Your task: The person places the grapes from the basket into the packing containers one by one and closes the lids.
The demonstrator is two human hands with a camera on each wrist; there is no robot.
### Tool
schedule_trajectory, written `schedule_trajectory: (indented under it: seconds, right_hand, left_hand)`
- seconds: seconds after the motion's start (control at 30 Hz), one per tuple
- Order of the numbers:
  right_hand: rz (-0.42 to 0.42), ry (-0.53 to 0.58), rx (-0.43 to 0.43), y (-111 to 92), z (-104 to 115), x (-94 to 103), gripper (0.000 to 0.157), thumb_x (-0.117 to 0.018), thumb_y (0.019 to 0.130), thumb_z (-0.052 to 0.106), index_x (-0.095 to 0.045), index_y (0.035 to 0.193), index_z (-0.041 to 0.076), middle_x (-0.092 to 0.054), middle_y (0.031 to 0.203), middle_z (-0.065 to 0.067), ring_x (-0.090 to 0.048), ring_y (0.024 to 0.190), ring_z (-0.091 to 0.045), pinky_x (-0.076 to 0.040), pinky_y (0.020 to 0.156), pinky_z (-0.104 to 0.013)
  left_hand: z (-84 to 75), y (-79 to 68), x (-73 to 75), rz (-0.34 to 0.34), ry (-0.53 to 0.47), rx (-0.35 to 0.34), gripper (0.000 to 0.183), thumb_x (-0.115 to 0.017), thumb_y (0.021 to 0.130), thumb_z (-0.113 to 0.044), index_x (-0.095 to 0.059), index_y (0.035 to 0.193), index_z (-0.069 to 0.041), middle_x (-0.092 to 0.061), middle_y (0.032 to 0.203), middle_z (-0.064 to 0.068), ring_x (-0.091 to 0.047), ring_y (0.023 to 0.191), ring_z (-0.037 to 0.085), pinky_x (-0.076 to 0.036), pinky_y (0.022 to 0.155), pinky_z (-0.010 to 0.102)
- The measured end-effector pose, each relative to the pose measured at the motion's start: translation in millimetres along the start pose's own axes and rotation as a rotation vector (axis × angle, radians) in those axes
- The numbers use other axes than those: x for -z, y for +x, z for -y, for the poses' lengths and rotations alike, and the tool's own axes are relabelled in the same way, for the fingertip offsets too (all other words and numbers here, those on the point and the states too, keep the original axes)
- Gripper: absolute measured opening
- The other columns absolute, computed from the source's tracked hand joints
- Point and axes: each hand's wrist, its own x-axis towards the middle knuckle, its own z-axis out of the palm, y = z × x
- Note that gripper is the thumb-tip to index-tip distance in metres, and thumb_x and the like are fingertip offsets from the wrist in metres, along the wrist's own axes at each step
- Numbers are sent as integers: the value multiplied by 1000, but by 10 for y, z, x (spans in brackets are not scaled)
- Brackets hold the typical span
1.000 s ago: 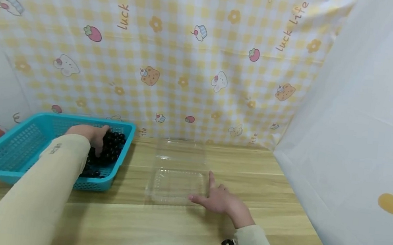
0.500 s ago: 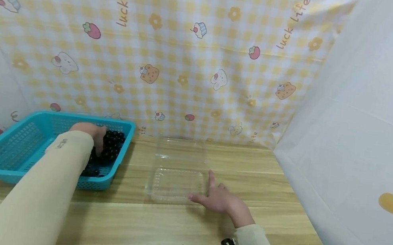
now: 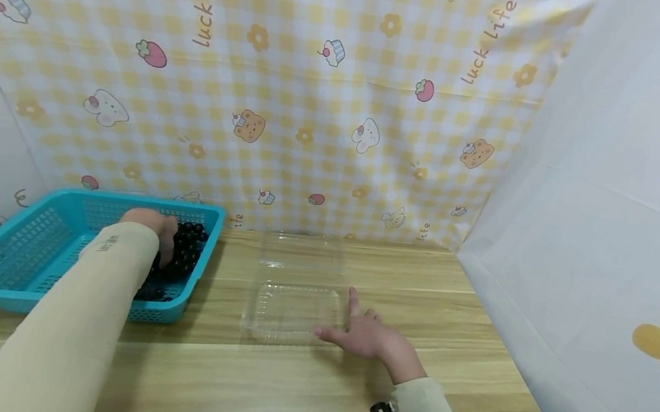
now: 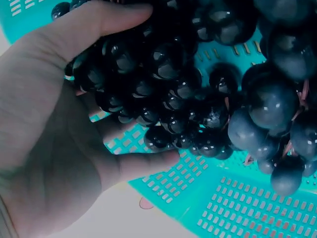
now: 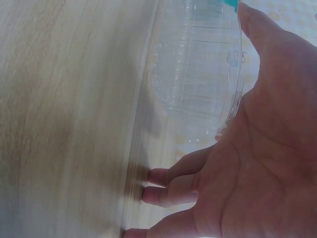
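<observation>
In the head view my left hand (image 3: 153,224) reaches into the right part of a turquoise plastic basket (image 3: 29,248), among dark grapes (image 3: 182,254). The left wrist view has the thumb lying over a bunch of black grapes (image 4: 163,64), with the fingers passing beneath and behind it; the bunch hides some fingertips. My right hand (image 3: 367,334) is spread at the right side of an open clear plastic clamshell box (image 3: 297,310). Its thumb is at the box's rim in the right wrist view, while several fingertips (image 5: 156,196) rest on the table.
More grapes (image 4: 272,99) lie beside the gripped bunch in the basket. The box's lid (image 3: 304,251) lies folded back toward the patterned curtain (image 3: 311,96). A white sheet (image 3: 609,195) borders the wooden table (image 3: 215,382) on the right.
My left forearm and wrist have shifted slightly to the right over the basket, the hand staying among the grapes. The right hand and the box hold their places.
</observation>
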Motion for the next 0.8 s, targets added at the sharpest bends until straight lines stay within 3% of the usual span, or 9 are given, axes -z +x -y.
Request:
schedule_trajectory:
  seconds: [0.17,0.5,0.63,0.73,0.8]
  right_hand:
    - [-4,13,-12,-6,-1,5,128,-54,92,85,12,171,8,-33,160,-47,-25,156,-61,-36,113,-82]
    - [-8,-7,-5,-4,18,16,128,-53,91,86,11,170,7,-31,160,-48,-29,155,-61,-40,111,-80]
    - [-3,-18,-7,4,21,21,129,-53,91,87,11,171,7,-30,159,-49,-29,155,-61,-42,111,-79]
    - [4,-19,-11,7,22,26,129,-52,91,87,12,170,7,-29,160,-49,-28,155,-61,-41,112,-78]
    - [4,-18,-12,9,20,26,130,-52,91,87,12,170,6,-29,160,-50,-28,155,-61,-41,112,-78]
  left_hand:
    - [-46,-23,1,-4,0,2,105,-90,82,-19,-29,162,10,-24,161,46,-49,130,58,-62,83,48]
    - [193,178,-40,77,-25,8,95,-90,78,-32,-45,151,7,-39,152,45,-55,113,46,-58,81,49]
    - [258,216,-48,103,-47,-30,111,-86,75,-28,-27,160,11,-23,159,48,-49,114,45,-55,82,49]
    - [270,183,-16,101,-73,-68,127,-83,72,-22,-4,164,14,-5,163,50,-41,123,51,-51,85,52]
    - [272,151,29,89,-88,-100,129,-82,71,-20,2,162,17,-1,163,51,-37,129,55,-49,87,54]
